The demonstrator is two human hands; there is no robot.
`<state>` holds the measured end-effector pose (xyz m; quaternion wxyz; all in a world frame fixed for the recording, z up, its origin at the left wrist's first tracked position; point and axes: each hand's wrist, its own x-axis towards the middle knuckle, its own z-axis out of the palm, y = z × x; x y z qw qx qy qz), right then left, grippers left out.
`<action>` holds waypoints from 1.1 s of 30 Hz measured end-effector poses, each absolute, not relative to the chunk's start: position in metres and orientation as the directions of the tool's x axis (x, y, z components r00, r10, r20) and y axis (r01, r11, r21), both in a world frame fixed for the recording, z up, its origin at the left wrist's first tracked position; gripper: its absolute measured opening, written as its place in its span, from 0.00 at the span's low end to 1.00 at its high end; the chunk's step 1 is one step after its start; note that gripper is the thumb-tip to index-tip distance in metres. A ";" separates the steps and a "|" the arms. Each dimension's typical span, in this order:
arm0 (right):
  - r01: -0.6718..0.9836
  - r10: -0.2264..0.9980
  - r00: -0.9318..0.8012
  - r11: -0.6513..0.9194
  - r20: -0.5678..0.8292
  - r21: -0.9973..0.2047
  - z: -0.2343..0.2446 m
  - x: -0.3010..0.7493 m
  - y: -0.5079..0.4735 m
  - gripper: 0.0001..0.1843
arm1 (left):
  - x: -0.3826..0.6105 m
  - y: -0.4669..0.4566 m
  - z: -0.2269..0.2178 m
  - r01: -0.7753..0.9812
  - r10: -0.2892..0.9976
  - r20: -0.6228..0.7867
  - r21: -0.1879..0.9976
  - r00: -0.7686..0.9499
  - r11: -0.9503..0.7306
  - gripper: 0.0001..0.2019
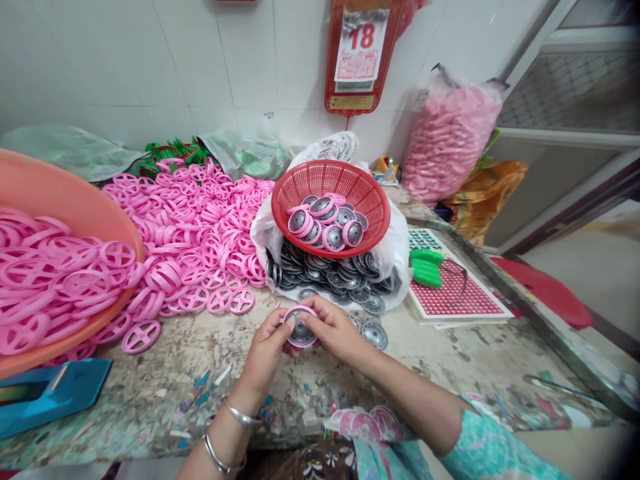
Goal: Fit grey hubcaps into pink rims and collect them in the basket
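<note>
Between both hands is a small toy wheel (pixel 301 328), a grey hubcap disc set in a pink ring. My left hand (pixel 271 337) grips its left edge, thumb on the grey face. My right hand (pixel 327 327) holds the right side, its thumb also pressing the disc. The fingers behind the wheel are partly hidden. Just beyond, grey discs (pixel 345 277) spill from a white plastic bag (pixel 397 233). A red basket (pixel 330 175) on top holds several pink-rimmed grey wheels (pixel 334 237). One loose grey disc (pixel 375 335) lies right of my right hand.
Pink spoked wheels (pixel 200 233) are heaped at left, beside a tilted orange basin (pixel 75 173) of more. A blue tape dispenser (pixel 65 393) sits front left. At right are sticker sheets (pixel 463 293) with a green piece (pixel 426 268), and a bag of pink parts (pixel 450 133).
</note>
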<state>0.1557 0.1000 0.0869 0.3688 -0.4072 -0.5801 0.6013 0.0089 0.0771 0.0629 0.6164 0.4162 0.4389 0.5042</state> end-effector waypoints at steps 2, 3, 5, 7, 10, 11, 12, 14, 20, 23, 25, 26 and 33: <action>0.065 0.907 -0.411 -0.071 -0.092 -0.995 0.085 0.159 0.107 0.16 | 0.005 0.081 0.058 -0.189 0.978 -0.181 0.962 0.105 0.198 0.14; 0.081 0.907 -0.405 -0.090 -0.115 -0.993 0.086 0.162 0.112 0.16 | 0.001 0.084 0.056 -0.125 0.976 -0.202 0.969 0.081 0.211 0.16; 0.071 0.930 -0.345 -0.110 -0.128 -0.991 0.096 0.169 0.125 0.18 | -0.010 0.091 0.052 0.041 0.983 -0.182 0.982 -0.020 0.183 0.20; -0.013 0.970 -0.236 -0.062 -0.057 -0.998 0.112 0.179 0.141 0.20 | -0.025 0.097 0.047 0.263 0.988 -0.074 0.959 -0.137 0.108 0.21; -0.076 0.990 -0.076 0.111 0.117 -0.991 0.140 0.194 0.168 0.22 | -0.047 0.104 0.042 0.635 0.976 0.095 0.771 -0.198 0.054 0.19; -0.026 0.983 -0.026 0.178 0.179 -0.984 0.147 0.199 0.178 0.22 | -0.053 0.106 0.041 0.731 0.972 0.139 0.681 -0.187 0.043 0.19; 0.061 0.969 0.021 0.243 0.244 -0.968 0.152 0.205 0.187 0.21 | -0.058 0.107 0.039 0.809 0.969 0.177 0.587 -0.171 0.036 0.19; 0.299 0.928 0.090 0.320 0.361 -0.899 0.156 0.216 0.204 0.20 | -0.066 0.109 0.037 0.918 0.966 0.221 0.395 -0.133 0.036 0.19; 0.806 0.838 -0.020 0.337 0.545 -0.487 0.147 0.237 0.232 0.18 | -0.074 0.114 0.030 0.989 0.983 0.155 0.129 -0.095 0.075 0.18; 0.854 0.798 -0.004 0.316 0.602 -0.413 0.147 0.238 0.225 0.21 | -0.075 0.118 0.031 0.991 0.985 0.147 0.112 -0.088 0.072 0.17; 0.836 0.761 0.010 0.349 0.649 -0.422 0.148 0.236 0.212 0.22 | -0.076 0.120 0.032 0.993 0.987 0.141 0.104 -0.077 0.062 0.15; 0.824 0.737 0.004 0.381 0.676 -0.420 0.148 0.234 0.203 0.20 | -0.076 0.121 0.033 0.993 0.988 0.138 0.102 -0.066 0.052 0.14; 0.783 0.823 -0.528 0.567 0.210 -0.254 0.109 0.222 0.132 0.15 | -0.069 0.113 0.034 0.989 0.989 0.145 0.147 0.008 -0.030 0.13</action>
